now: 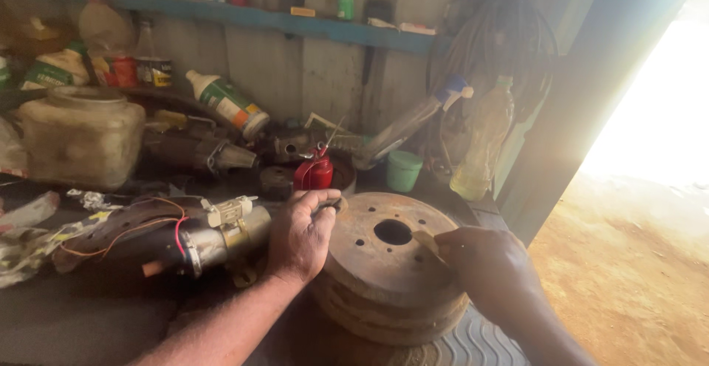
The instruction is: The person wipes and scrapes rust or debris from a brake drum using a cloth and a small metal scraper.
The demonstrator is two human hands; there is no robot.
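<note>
A rusty round brake drum (pixel 384 262) with a centre hole and several small bolt holes lies flat on the workbench in front of me. My left hand (pixel 299 234) rests on its left rim, fingers closed on a small dark object. My right hand (pixel 484 262) is over the drum's right side and pinches a small tan, flat piece (pixel 427 241) against the drum's top face.
A starter motor (pixel 214 240) with red and orange wires lies to the left. A red oil can (pixel 314 172), a green cup (pixel 404 170), bottles, a cloudy plastic jug (pixel 81 137) and metal parts crowd the back. A shelf runs above. Sunlit dirt ground lies right.
</note>
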